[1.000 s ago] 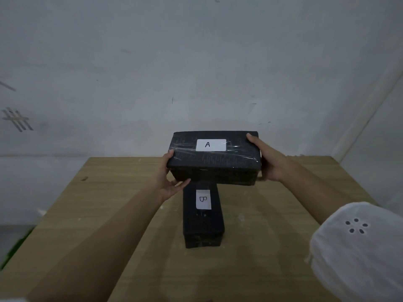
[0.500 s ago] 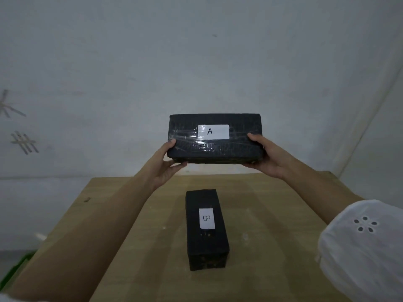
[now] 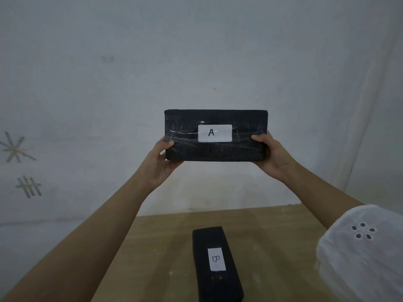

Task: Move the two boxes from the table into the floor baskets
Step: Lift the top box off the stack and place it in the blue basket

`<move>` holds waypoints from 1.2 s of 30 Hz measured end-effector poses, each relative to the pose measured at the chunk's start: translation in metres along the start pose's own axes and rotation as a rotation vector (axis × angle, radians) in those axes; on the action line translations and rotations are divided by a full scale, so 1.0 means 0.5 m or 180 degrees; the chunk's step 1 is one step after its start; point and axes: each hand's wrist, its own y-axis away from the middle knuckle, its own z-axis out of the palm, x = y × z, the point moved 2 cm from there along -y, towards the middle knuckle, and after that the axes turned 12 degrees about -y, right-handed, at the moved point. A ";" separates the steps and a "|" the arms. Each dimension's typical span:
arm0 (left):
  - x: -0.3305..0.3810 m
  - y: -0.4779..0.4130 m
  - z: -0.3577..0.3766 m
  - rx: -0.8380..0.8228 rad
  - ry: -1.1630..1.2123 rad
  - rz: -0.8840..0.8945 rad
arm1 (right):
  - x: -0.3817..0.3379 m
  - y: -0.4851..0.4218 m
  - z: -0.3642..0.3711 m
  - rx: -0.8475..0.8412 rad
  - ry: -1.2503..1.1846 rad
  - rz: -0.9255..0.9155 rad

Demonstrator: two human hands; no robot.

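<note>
The box marked A (image 3: 216, 136) is up in the air, in front of the wall (image 3: 196, 51). It is black and wrapped in shiny clear tape. A white label (image 3: 215, 133) with the letter A sits on the side that faces us. The box is level, with its long side going across.

The left hand (image 3: 160, 164) grips the left end of the box. Its thumb presses on the front face, near the bottom left corner, and its palm is under that corner. The other fingers go behind the box, so they are hidden.

The right hand (image 3: 271, 158) grips the right end of the box. Its thumb lies on the front face, just beside the right edge, and the palm cups the bottom right corner. Its other fingers are hidden behind the box too.

So the box sits between the two hands, held tight at both ends.

Well below the fingers lies the box marked B (image 3: 217, 264). It is black, long and thin, and it rests flat on the wooden table (image 3: 157, 243). Its white label with the letter B faces up. No hand touches it.

Both arms reach up from the bottom corners. The right arm has a white sleeve (image 3: 359, 251) with small holes in it. Left of the left hand, far off, the wall has some grey scratch marks (image 3: 28, 186).
</note>
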 end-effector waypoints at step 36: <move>-0.079 0.230 -0.120 0.1050 -0.1298 -0.1421 | 0.195 0.152 0.036 0.1181 0.0780 0.1775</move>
